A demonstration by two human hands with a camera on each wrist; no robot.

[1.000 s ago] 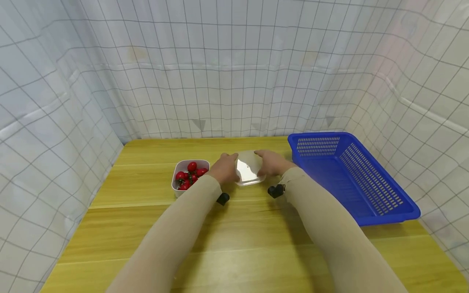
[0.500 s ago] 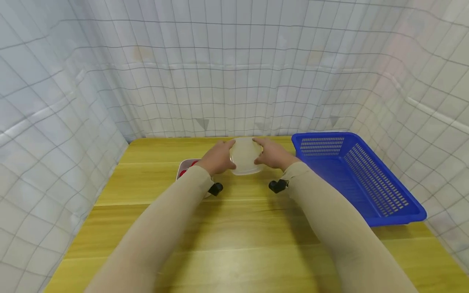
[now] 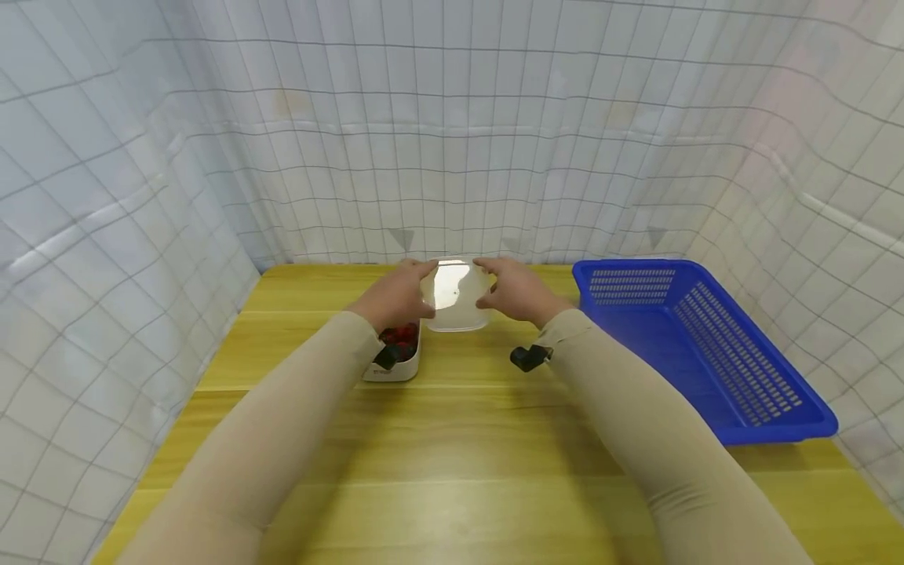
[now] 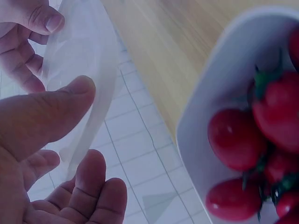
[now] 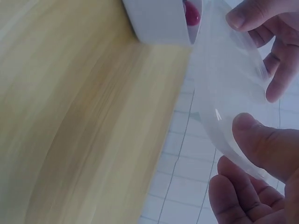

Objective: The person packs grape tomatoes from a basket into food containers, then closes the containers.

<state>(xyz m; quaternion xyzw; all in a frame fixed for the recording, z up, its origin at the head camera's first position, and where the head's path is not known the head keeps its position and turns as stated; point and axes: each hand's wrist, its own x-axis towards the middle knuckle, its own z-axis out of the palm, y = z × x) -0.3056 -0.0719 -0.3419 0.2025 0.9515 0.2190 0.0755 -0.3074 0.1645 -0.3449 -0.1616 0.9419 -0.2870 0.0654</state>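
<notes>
Both hands hold a translucent plastic lid [image 3: 457, 302] up off the table, one at each side edge. My left hand [image 3: 399, 297] pinches its left edge between thumb and fingers, and my right hand [image 3: 521, 290] pinches the right edge. In the left wrist view the lid [image 4: 86, 56] is seen nearly edge-on. Under and beside the left hand stands a white container [image 3: 392, 373] of red cherry tomatoes [image 3: 402, 339], partly hidden by that hand and wrist. Close up in the left wrist view are the tomatoes [image 4: 237, 139] with green stems.
A blue perforated plastic basket [image 3: 636, 337] stands on the right side of the wooden table [image 3: 438, 471], close to the right forearm. Gridded white sheeting [image 3: 466, 157] closes off the back and both sides.
The lid has risen from low near the table and moved left toward the tomato container, carried by both hands. The left forearm now covers more of the container.
</notes>
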